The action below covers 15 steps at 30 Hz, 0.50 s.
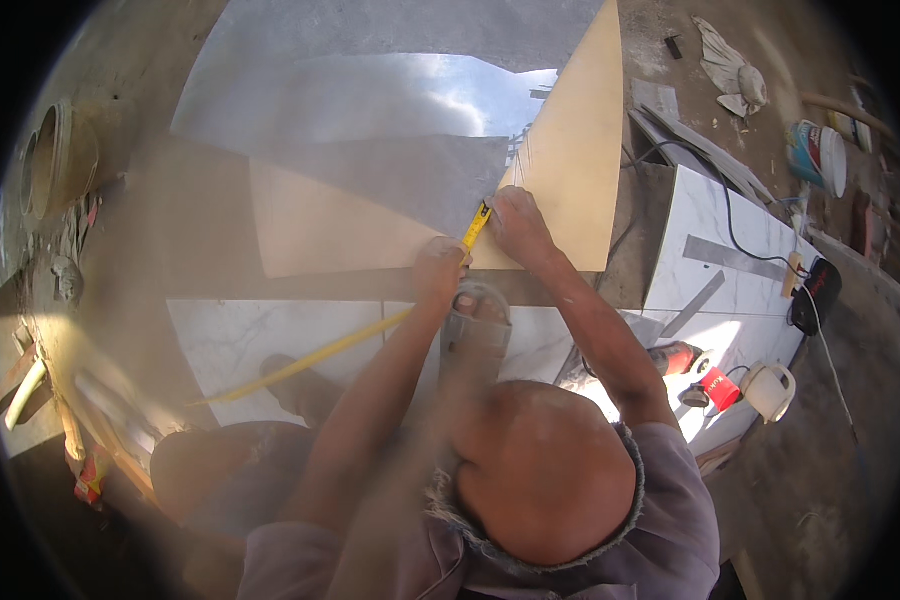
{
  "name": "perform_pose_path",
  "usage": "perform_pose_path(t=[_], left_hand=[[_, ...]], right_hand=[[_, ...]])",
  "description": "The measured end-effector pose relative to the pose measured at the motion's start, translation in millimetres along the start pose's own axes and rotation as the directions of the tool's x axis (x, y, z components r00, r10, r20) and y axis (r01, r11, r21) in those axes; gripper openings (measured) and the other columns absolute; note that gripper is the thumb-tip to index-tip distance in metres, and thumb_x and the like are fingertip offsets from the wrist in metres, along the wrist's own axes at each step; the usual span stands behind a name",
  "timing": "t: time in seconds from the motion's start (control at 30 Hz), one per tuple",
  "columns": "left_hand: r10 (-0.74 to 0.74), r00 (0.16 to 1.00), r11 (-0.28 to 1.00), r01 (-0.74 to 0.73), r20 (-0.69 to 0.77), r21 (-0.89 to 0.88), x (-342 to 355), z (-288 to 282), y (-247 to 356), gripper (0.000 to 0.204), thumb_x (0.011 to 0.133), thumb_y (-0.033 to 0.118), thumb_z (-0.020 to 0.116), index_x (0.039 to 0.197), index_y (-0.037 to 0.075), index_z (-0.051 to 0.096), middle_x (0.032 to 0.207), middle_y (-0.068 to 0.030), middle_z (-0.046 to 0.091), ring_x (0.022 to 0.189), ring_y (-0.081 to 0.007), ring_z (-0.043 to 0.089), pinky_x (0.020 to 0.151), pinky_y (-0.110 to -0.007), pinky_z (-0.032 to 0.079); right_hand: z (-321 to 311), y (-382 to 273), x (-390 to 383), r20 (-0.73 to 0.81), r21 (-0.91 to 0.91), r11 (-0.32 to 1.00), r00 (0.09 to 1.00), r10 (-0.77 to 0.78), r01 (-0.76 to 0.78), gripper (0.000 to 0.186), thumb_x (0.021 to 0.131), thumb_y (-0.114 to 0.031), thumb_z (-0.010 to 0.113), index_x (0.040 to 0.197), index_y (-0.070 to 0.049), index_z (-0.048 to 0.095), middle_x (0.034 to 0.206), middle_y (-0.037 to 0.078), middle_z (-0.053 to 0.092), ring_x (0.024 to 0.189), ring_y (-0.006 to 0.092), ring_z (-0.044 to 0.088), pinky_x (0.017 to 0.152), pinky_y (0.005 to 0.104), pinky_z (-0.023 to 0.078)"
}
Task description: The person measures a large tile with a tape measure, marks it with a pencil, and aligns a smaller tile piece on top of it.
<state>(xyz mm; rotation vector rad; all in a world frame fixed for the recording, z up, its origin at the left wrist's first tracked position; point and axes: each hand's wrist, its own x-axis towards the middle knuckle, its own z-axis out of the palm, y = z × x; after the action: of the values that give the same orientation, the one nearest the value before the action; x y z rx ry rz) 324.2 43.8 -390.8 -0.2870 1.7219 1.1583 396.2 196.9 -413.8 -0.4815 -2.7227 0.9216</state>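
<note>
A yellow tape measure blade (477, 230) runs between my hands over the near edge of a large glossy tile (570, 190), which mirrors sky and a roof. My left hand (440, 265) is closed on the blade, close to the tile's near edge. Beyond it, to the right, my right hand (520, 222) has its fingers curled at the blade's upper end, resting on the tile. From my left hand the rest of the yellow strip trails down left over white marbled tiles (220, 335). My sandalled foot (480, 305) stands just below the hands.
On the right, more marbled tiles (700, 230) carry grey strips, a red angle grinder (675, 358), a red container (720, 388) and a white jug (768, 390). A black cable (730, 225) crosses there. Buckets (65, 160) stand far left; a blue-and-white pail (818, 158) lies far right.
</note>
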Motion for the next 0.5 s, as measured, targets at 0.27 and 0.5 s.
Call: perform_pose_path(t=[0.27, 0.5], left_hand=[[0.038, 0.974, 0.994, -0.015, 0.224, -0.104, 14, -52, 36, 0.017, 0.087, 0.016, 0.060, 0.099, 0.003, 0.060, 0.084, -0.0064, 0.064, 0.064, -0.0107, 0.054, 0.061, -0.024, 0.046], [0.269, 0.953, 0.916, -0.299, 0.143, 0.267, 40, -115, 97, 0.020, 0.090, 0.023, 0.061, 0.101, 0.006, 0.059, 0.083, -0.0027, 0.062, 0.062, -0.0073, 0.048, 0.059, -0.023, 0.041]], right_hand=[[-36, -22, 60, 0.035, -0.035, 0.988, 0.988, -0.152, 0.154, 0.011, 0.081, -0.010, 0.061, 0.090, -0.004, 0.064, 0.084, 0.012, 0.059, 0.087, 0.0319, 0.057, 0.077, 0.0421, 0.046], [-70, -4, 64, -0.121, 0.232, 0.947, 0.960, 0.254, -0.222, 0.017, 0.088, -0.006, 0.059, 0.102, 0.001, 0.067, 0.095, 0.011, 0.067, 0.081, 0.0181, 0.064, 0.075, 0.0303, 0.051]])
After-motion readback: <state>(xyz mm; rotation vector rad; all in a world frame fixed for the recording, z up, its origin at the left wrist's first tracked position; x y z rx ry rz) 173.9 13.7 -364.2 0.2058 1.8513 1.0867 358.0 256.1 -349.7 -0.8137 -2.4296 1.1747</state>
